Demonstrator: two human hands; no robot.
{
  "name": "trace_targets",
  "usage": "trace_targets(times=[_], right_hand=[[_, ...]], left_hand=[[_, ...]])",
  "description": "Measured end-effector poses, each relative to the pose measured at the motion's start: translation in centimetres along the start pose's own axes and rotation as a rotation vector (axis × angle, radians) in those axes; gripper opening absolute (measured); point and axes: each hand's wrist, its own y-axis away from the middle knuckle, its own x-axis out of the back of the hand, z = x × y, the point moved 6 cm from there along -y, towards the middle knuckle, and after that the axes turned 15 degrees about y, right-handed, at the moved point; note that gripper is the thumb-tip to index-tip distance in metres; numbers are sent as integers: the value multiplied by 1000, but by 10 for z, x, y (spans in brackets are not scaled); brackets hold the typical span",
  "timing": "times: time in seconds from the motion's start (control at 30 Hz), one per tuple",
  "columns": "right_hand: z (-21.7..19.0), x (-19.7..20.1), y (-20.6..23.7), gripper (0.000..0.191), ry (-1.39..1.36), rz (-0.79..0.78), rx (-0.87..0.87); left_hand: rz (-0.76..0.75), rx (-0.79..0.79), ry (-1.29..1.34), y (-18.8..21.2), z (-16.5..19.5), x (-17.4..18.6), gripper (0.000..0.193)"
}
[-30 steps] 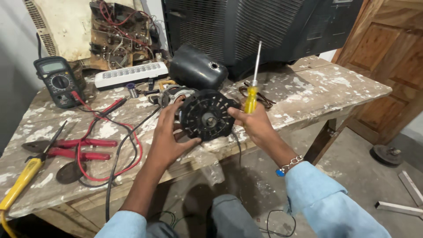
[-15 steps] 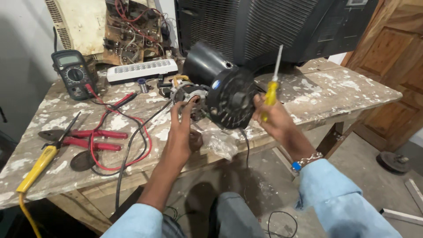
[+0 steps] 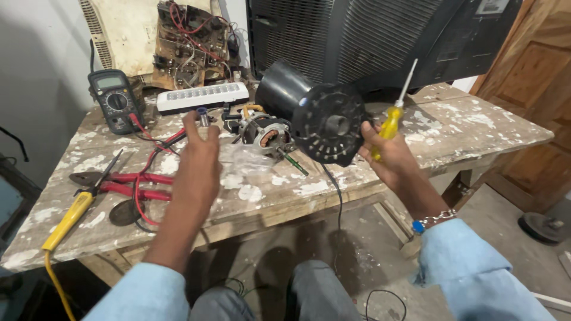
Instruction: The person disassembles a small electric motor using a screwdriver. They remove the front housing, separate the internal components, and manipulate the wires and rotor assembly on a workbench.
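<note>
Paint-spattered wooden worktop (image 3: 476,134) carrying a multimeter (image 3: 115,100) with red leads (image 3: 146,178), a white lamp bar (image 3: 202,97), an exposed motor core (image 3: 262,135) and clear plastic wrap (image 3: 250,161). Red-handled pliers (image 3: 128,177) and a yellow-handled soldering iron (image 3: 68,217) lie near the left edge, just beside a dark round disc (image 3: 125,212). Behind stand a bare circuit board (image 3: 190,41) against a cream panel (image 3: 131,30), a large black ribbed cabinet (image 3: 357,35), and a wooden door (image 3: 535,77) at right.
</note>
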Motion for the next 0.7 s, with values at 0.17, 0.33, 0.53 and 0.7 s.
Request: trace_targets(times=[0.17,0.33,0.53,0.7], right_hand=[[3,-47,-5,39,-145,-110,105],[-11,-110,16,37,-317,-239,140],[-28,-149,56,33,-10,-112,272],[-45,-162,75,18,163,-97,338]], left_hand=[[97,-159,-52,-2,3,35,62],[-30,270,1010,-10,6,17,57],[42,300,1506,-3,23,23,50],[51,167,946,4,31,54,45]])
